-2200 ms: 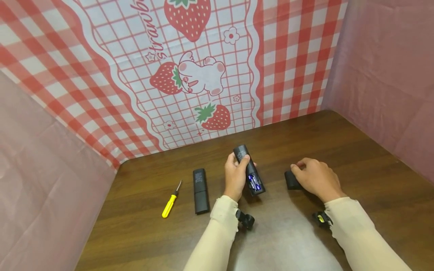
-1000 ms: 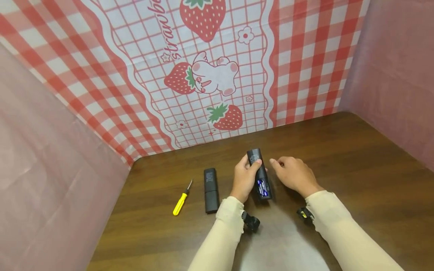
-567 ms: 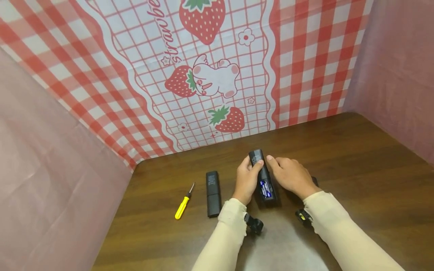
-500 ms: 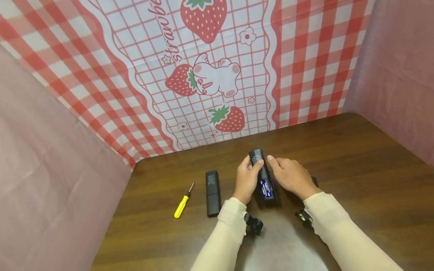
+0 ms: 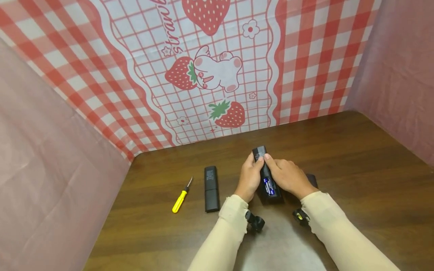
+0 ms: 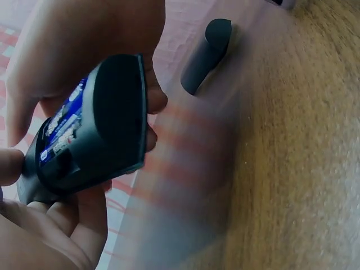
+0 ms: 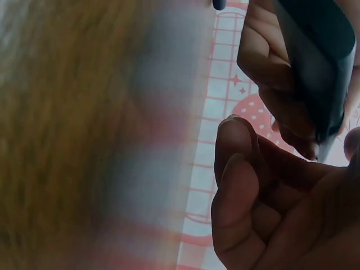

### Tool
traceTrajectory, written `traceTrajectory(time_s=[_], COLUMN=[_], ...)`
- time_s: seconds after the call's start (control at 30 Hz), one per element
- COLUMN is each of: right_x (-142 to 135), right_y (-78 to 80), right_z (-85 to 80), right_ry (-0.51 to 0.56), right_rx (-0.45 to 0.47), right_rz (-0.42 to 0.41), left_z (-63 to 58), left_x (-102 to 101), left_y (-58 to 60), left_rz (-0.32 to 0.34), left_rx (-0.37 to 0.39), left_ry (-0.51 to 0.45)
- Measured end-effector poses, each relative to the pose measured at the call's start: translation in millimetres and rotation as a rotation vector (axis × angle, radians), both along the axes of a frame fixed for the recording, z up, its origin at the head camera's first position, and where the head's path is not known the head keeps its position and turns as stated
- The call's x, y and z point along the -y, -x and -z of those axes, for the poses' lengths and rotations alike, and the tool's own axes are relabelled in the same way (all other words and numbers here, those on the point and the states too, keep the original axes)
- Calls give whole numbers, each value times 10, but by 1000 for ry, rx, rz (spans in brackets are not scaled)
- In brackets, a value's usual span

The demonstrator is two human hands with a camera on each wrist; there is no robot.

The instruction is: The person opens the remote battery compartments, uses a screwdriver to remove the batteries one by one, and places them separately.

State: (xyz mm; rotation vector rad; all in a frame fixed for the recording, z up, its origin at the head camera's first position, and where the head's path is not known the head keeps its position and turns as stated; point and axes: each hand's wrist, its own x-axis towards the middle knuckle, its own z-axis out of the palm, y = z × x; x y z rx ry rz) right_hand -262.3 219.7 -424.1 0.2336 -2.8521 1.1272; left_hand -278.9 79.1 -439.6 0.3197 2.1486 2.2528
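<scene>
In the head view my left hand (image 5: 250, 178) holds a black remote control (image 5: 258, 150), its back up. The remote's battery bay (image 5: 269, 186) is uncovered and shows blue batteries. My right hand (image 5: 288, 173) has its thumb against the remote's right side, beside the left thumb. From the left wrist, the remote's end (image 6: 117, 107) faces the camera, with right-hand fingers partly behind it. The right wrist view shows curled right fingers (image 7: 239, 180) close below the remote; contact there is hard to tell. A black battery cover (image 5: 312, 180) lies on the table, partly behind the right hand.
A second black remote (image 5: 211, 188), with its cover on, lies left of the hands. Farther left is a yellow-handled screwdriver (image 5: 179, 199). The wooden table (image 5: 152, 241) meets a strawberry-print cloth (image 5: 257, 67) at the back and pink cloth (image 5: 400, 75) at the sides.
The right hand has left the battery cover on the table and come left to the remote, its thumb now touching there. The left hand keeps its hold. The head view has shifted a little.
</scene>
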Motion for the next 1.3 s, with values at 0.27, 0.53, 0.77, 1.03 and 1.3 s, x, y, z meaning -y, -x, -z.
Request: traceTrajectory(time_s=[0.27, 0.53, 0.77, 1.03, 1.3], right_x=[45, 53, 51, 55, 80], right_y=[15, 13, -18, -23, -10], right_z=[48, 83, 58, -6, 34], right_ry=[80, 314, 478, 513, 558], right_rx=[-29, -46, 9, 14, 57], right_rz=[-11, -21, 2, 57, 24], left_z=[-63, -86, -130, -216, -146], left_x=[-16, -64, 13, 212, 357], left_y=[-22, -57, -101, -164, -210], left_rz=[53, 119, 211, 268, 142], left_rx=[3, 123, 218, 139, 49], left_ry=[-14, -115, -52, 151, 275])
